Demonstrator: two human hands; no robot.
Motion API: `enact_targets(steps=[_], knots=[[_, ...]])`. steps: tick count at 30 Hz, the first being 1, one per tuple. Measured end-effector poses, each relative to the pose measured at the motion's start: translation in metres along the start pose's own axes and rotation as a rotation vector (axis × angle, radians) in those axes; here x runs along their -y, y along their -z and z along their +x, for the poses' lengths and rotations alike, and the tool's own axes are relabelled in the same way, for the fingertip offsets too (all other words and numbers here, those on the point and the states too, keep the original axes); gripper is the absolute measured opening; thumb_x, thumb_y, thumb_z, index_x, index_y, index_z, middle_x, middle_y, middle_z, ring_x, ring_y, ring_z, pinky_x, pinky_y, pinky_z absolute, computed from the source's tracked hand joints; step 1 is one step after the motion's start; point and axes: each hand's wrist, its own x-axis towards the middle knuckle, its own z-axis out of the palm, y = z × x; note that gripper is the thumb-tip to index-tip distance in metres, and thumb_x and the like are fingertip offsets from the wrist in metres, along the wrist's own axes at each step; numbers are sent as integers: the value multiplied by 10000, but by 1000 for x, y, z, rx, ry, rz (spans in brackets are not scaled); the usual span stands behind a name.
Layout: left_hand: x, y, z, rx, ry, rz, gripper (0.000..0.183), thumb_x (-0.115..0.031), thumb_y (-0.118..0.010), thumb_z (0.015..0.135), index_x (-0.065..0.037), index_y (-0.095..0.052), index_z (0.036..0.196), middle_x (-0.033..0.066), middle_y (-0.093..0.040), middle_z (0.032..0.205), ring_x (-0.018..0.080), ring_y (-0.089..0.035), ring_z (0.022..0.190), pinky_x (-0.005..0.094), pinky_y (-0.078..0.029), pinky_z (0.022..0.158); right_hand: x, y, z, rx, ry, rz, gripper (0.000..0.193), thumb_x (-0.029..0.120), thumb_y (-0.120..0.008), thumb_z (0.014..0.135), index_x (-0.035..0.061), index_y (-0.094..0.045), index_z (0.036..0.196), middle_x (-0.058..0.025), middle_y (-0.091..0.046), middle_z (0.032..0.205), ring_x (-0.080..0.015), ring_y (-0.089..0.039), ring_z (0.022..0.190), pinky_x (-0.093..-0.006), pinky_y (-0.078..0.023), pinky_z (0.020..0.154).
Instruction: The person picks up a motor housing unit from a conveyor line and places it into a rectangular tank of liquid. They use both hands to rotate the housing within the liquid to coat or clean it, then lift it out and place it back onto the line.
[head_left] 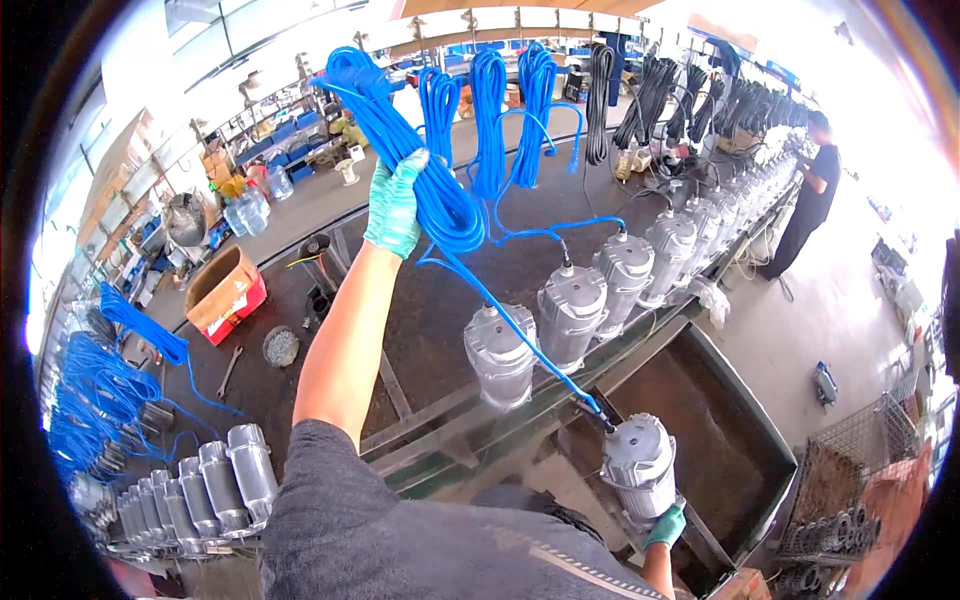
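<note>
My left hand (393, 207), in a green glove, is raised and closed around a thick coil of blue cable (440, 195). From that coil one blue strand runs down to the top of a silver cylindrical pump motor (640, 455). Low on the right, my right hand (667, 525), gloved the same, grips the lower side of this motor; some fingers are hidden behind it. The motor is upright, slightly tilted, beside a brown-floored metal tray (730, 440). Similar silver motors (500, 355) with cables stand in a row along the bench edge.
More blue coils (488, 125) and black coils (600, 100) hang from an overhead rail. On the dark bench (420, 320) are a red-and-brown carton (225, 295), a wrench (231, 372) and a bowl of small parts (281, 347). Metal cylinders (250, 470) stand at left. A person (815, 195) stands far right.
</note>
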Motion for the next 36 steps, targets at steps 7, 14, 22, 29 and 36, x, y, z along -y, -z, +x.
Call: enact_targets(steps=[7, 14, 22, 29, 36], knots=[[20, 14, 12, 86, -350, 433, 375, -130, -747, 937, -82, -580, 1269, 41, -702, 1021, 154, -693, 900, 342, -580, 833, 18, -5, -7, 40, 0, -80, 682, 570, -498, 1058, -59, -701, 889, -14, -643, 824, -150, -490, 721, -351, -461, 683], [-55, -28, -110, 128, 197, -103, 561, -376, -737, 884, 2, -578, 1266, 148, -667, 1022, 292, -698, 859, 475, -616, 718, 0, 9, 11, 32, -87, 77, 725, 620, -550, 1008, -60, -708, 1204, -81, -716, 1121, -208, -638, 962, -384, -525, 884], [-27, 45, -235, -327, 408, 76, 542, -319, -757, 874, -77, -554, 1314, 119, -682, 957, 262, -714, 797, 464, -624, 693, -11, 4, 2, 4, -117, 118, 609, 522, -570, 1026, -21, -708, 1265, -88, -731, 1135, -205, -662, 965, -381, -549, 851], [105, 110, -269, 247, 920, 1673, 499, -474, -620, 1013, -22, -672, 1216, 86, -750, 1045, 257, -707, 926, 385, -546, 876, 16, 7, -16, -24, -123, -51, 496, 424, -512, 1074, 30, -682, 1323, -81, -696, 943, -173, -576, 751, -344, -497, 666], [161, -34, -287, 715, 213, 750, 546, -280, -713, 987, -5, -546, 1427, 148, -677, 1285, 275, -634, 1200, 392, -496, 1027, 47, -19, -31, -93, -26, -246, 653, 543, -473, 1066, -62, -694, 961, -57, -627, 798, -181, -477, 773, -387, -464, 757]])
